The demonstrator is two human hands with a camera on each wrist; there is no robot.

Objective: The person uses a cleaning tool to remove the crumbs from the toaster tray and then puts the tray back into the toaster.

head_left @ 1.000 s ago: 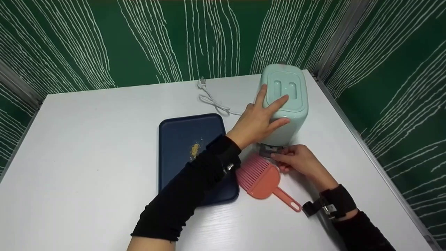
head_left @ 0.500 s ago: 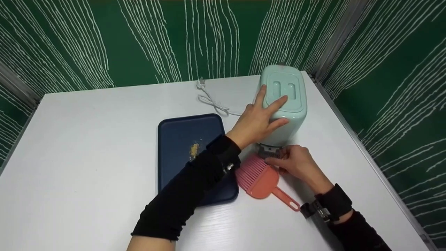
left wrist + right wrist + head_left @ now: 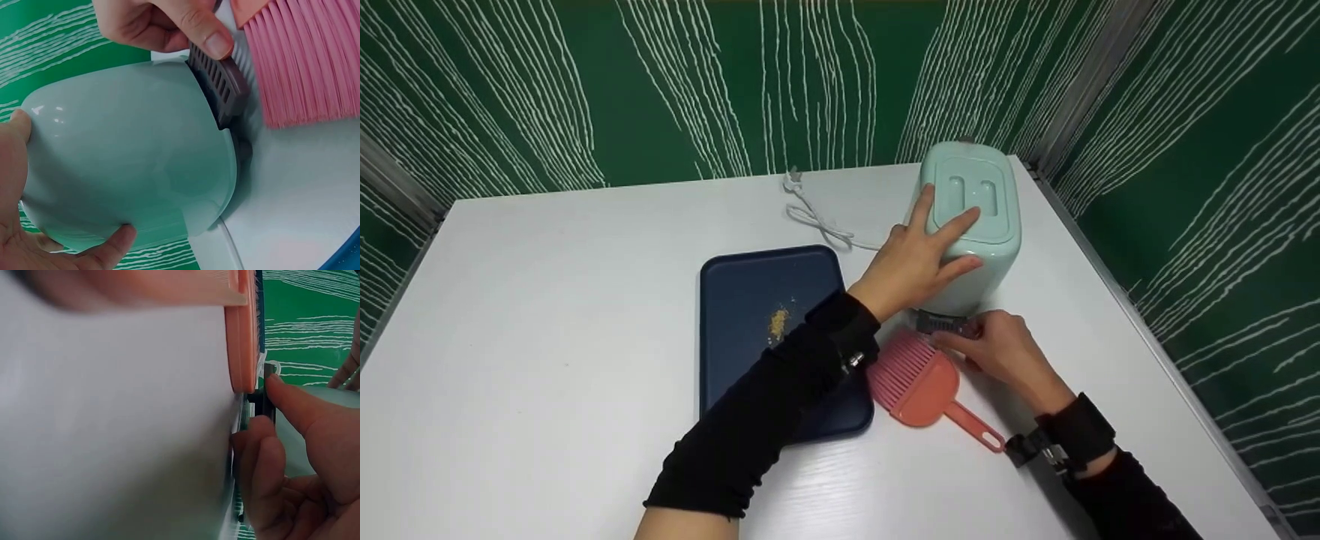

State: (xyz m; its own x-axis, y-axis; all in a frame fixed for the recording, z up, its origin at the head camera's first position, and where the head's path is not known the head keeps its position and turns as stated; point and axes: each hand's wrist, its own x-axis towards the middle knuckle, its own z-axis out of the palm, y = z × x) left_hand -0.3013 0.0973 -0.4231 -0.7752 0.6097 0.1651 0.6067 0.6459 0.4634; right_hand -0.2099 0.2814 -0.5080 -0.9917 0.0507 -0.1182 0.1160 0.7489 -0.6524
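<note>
A mint-green toaster [image 3: 1001, 251] with a covered top stands at the table's back right. My left hand [image 3: 911, 259] rests on its near top corner, fingers spread over the lid and side. At the foot of its near end is a dark grey slotted crumb tray [image 3: 218, 84]. My right hand [image 3: 997, 349] pinches the tray's edge, the thumb [image 3: 216, 42] lying on the slotted part. A brush [image 3: 926, 390] with pink bristles and an orange handle lies just in front, close to my right fingers. In the right wrist view, the brush's orange edge [image 3: 241, 354] shows beside the fingers.
A navy blue tray [image 3: 735, 289] lies left of the toaster, partly under my left forearm, with yellow crumbs [image 3: 778, 322] on it. The toaster's white cord and plug [image 3: 810, 214] lie behind it. Green walls surround the white table [image 3: 547, 360].
My right hand has shifted slightly left, and its thumb now lies farther along the crumb tray. The crumb tray's slotted face has changed angle. My left hand stays on the toaster.
</note>
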